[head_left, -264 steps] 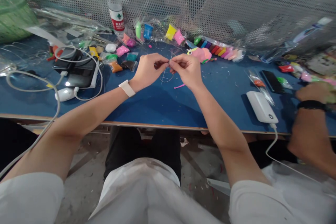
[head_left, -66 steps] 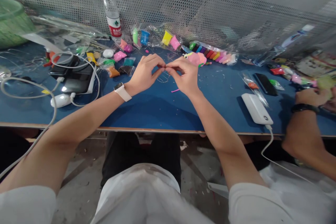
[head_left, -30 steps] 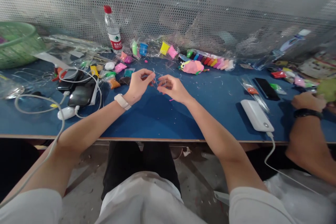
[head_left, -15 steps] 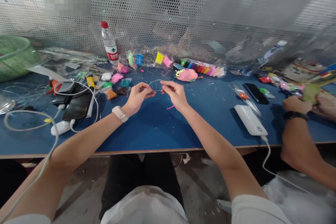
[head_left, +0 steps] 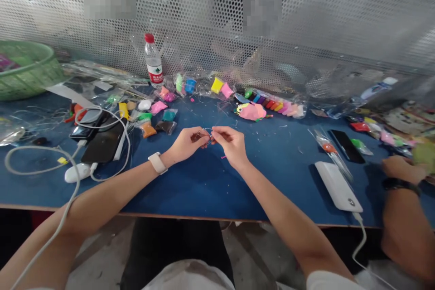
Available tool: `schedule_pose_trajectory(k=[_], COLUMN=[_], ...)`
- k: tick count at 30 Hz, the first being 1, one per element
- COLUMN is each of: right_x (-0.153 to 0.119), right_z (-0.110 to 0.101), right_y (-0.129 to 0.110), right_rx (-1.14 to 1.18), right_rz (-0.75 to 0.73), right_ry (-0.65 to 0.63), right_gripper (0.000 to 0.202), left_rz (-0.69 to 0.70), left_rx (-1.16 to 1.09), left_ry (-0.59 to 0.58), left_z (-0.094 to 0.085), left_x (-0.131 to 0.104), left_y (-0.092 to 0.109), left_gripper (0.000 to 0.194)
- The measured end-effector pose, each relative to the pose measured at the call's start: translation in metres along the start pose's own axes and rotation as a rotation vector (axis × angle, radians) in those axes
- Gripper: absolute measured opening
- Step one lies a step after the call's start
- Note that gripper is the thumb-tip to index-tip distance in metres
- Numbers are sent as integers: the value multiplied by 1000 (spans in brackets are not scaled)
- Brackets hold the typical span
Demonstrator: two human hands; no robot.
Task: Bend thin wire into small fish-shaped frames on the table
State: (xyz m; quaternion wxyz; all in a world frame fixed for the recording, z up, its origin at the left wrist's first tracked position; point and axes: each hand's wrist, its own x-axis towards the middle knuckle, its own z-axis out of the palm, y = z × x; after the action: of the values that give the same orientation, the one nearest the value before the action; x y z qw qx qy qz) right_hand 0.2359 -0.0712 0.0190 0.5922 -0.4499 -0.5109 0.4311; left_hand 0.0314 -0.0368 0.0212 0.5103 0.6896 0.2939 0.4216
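The fingers of the left hand [head_left: 187, 145] are pinched at thumb and forefinger on a thin strand [head_left: 208, 130]; the fingers of the right hand [head_left: 232, 147] are likewise drawn together on it; the strand is held raised between the fingertips, and its far ends are hidden by the fingers. Directions are read from the fingertips, with 12 o'clock toward the perforated panel [head_left: 190, 18]; a pink stick [head_left: 223, 157] is located just beside the right hand at 5 o'clock; a pink clay figure [head_left: 251, 111] is laid at 2 o'clock, before a row of coloured packets [head_left: 272, 104]; a brown packet [head_left: 166, 127] and an orange packet [head_left: 148, 128] are placed at 9 to 10 o'clock, near the left hand; a bottle [head_left: 155, 65] is stood upright at 11 o'clock; a dark phone [head_left: 105, 144] is positioned at 9 o'clock; the left forearm is crossed by a white cable [head_left: 68, 206]; a white power bank [head_left: 336, 186] is set at 4 o'clock; a co-worker's hand [head_left: 403, 170] is seen beyond, at 3 o'clock.
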Motion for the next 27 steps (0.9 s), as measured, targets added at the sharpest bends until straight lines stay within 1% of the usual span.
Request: schedule_pose_trajectory(k=[3, 7, 12, 13, 14, 15, 16, 17, 18, 19, 20, 21, 23, 24, 25, 26, 27], right_x=[3, 7, 12, 12, 11, 9, 5, 1, -6, -13, -22, -32, -54, -65, -77, -88, -100], right_z=[-2, -4, -4, -4, -4, -4, -3, 0, 4, 10, 19, 32, 66, 86, 108, 131, 153], right_y=[5, 9, 14, 15, 15, 14, 12, 8, 4, -1, -6, -11, -22, -27, -34, -41, -49], right_rx=[26, 10, 16, -1, -36, -95, -174, -273, -385, -468, -502, -524, -593, -643, -703, -758, -800], right_rz=[3, -35, -15, -16, -42, -103, -206, -349, -511, -661, -777, -865, -955, -966, -969, -1000, -1076], right_ry=[-11, -13, -74, -73, -46, 5, 77, 146, 174, 118, -1, -182, -598, -734, -842, -907, -948], right_gripper=[31, 36, 38, 39, 40, 41, 40, 39, 38, 33, 30, 31, 42, 47, 51, 51, 45], left_rz=[-2, -24, -16, -17, -16, -13, -4, 11, 31, 55, 71, 75, 53, 43, 39, 44, 52], left_rx=[-15, -75, -68, -65, -63, -58, -52, -39, -18, 8, 28, 32, 19, 14, 16, 24, 34], left_ry=[1, -6, 17, 25, 35, 46, 61, 77, 92, 108, 111, 111, 115, 117, 119, 120, 120], left_z=[3, 6, 9, 9, 8, 8, 7, 6, 4, 3, 2, 1, 1, 1, 2, 3, 3], left_x=[-1, -1, -1, -1, -1, 0, 0, 1, 2, 3, 4, 4, 5, 5, 4, 4, 4], left_y=[-2, -8, -21, -23, -25, -27, -28, -29, -30, -31, -31, -31, -31, -31, -31, -30, -30], left_gripper=[21, 23, 25, 26, 26, 26, 25, 25, 24, 24, 23, 24, 26, 26, 27, 26, 26])
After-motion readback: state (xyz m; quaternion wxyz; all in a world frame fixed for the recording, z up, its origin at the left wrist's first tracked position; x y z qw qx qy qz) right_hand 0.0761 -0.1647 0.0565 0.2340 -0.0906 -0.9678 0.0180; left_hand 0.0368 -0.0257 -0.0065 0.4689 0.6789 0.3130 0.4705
